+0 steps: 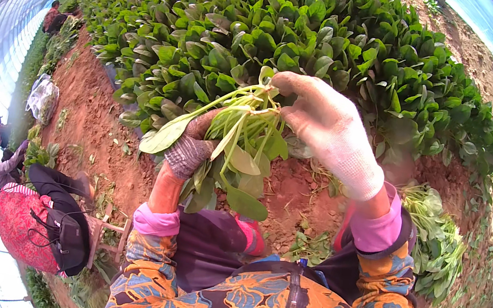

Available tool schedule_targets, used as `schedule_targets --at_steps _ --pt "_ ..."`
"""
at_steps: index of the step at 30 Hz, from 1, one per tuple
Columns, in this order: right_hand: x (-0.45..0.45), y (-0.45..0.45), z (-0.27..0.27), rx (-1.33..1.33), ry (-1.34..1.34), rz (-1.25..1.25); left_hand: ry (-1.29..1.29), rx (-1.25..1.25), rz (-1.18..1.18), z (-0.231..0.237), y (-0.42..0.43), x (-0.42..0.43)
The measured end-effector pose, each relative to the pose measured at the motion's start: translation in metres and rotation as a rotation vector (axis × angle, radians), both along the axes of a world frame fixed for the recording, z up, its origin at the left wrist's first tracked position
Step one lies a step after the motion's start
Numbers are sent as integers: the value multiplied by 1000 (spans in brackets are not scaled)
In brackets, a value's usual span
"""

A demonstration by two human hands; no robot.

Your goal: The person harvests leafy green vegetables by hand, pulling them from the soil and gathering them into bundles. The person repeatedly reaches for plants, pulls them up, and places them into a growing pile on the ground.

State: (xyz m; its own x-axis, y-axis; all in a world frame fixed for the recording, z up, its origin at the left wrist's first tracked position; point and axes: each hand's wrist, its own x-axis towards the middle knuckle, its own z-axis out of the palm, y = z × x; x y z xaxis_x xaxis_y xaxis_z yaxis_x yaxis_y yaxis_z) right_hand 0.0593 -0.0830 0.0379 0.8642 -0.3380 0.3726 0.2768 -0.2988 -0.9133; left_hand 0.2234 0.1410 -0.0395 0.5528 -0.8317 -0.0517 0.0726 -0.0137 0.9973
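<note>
My left hand (191, 147), in a dark knitted glove, is wrapped around a bunch of spinach-like leafy greens (243, 129). The root ends point up and away from me, while broad leaves hang down towards my lap. One long leaf (167, 133) sticks out to the left across the glove. My right hand (325, 120), in a pale knitted glove, is at the root ends from the right. Its thumb and fingers are spread around them; whether they pinch a root is not clear.
Dense leafy plants (268, 25) fill the bed ahead. Harvested greens (436, 244) lie on the soil at right. A person in a red patterned top (24, 224) is at left by a wooden stool (108, 233). A clear plastic bag (43, 98) lies farther off.
</note>
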Motion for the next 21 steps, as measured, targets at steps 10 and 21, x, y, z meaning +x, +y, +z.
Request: schedule_targets --at_steps 10,21 --pt "-8 4 5 361 390 -25 -626 84 238 11 -13 -18" --pt "-15 0 -9 361 386 -35 -1024 226 251 47 -9 -35"
